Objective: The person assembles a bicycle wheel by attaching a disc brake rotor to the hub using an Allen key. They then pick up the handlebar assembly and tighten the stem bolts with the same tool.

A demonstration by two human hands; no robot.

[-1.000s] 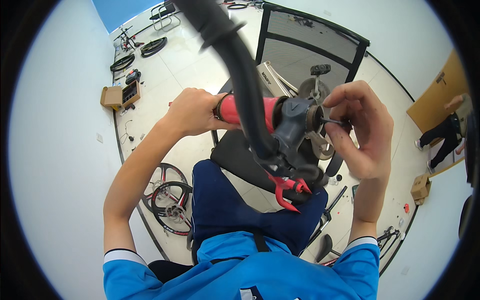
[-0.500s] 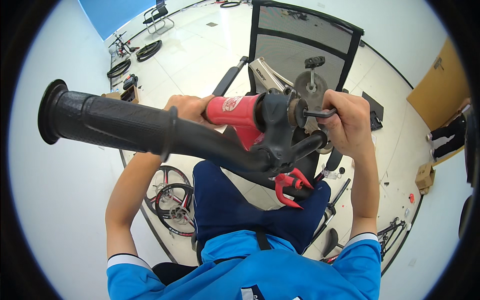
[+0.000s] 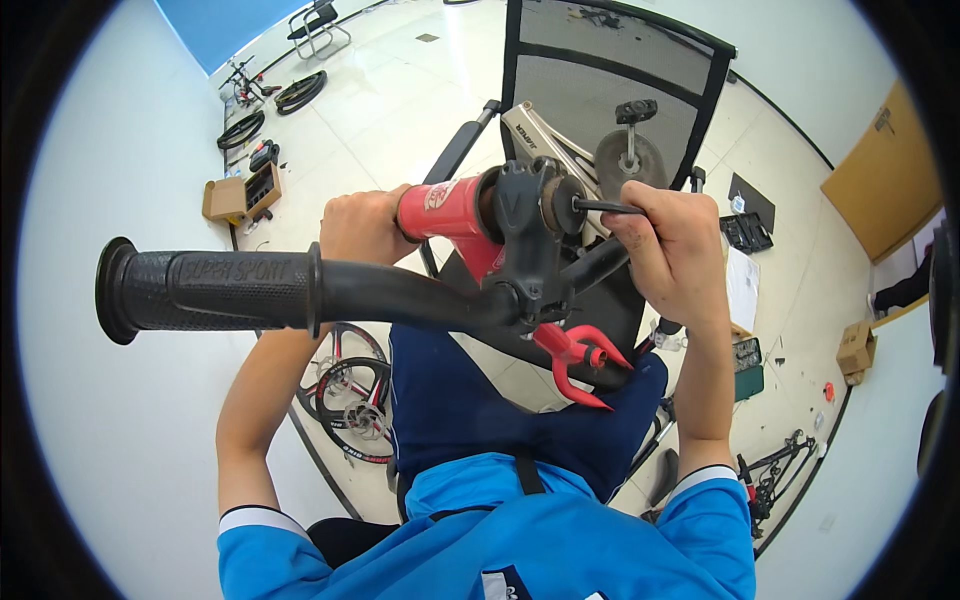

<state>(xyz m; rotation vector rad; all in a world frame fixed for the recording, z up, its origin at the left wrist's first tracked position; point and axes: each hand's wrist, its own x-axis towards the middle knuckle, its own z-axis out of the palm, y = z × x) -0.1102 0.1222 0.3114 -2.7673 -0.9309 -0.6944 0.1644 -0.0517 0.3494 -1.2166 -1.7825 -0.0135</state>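
Before me is a black bicycle stem (image 3: pixel 522 225) clamped on a handlebar, whose black rubber grip (image 3: pixel 215 288) reaches far to the left. A red bicycle frame tube (image 3: pixel 440 208) meets the stem from the left. My left hand (image 3: pixel 362 228) is wrapped round that red tube, its fingertips hidden behind it. Pinched between thumb and fingers, a black hex key (image 3: pixel 603 206) is in my right hand (image 3: pixel 675 250). Its tip meets the middle of the round cap (image 3: pixel 568 203) on the stem's right side. A red two-pronged part (image 3: pixel 572 352) shows below the stem, over my lap.
A black mesh office chair (image 3: pixel 610 65) faces me, holding a beige bicycle frame (image 3: pixel 545 135) with a crank. Spoked wheels (image 3: pixel 360 400) lie at lower left. Cardboard boxes (image 3: pixel 228 200) stand at left, a toolbox (image 3: pixel 748 235) at right. A person's dark-clothed limb (image 3: pixel 905 290) shows far right.
The grip end of the handlebar has swung down and slightly right. Stem and red tube have shifted up and left. My right hand has moved left with the hex key, which now points differently.
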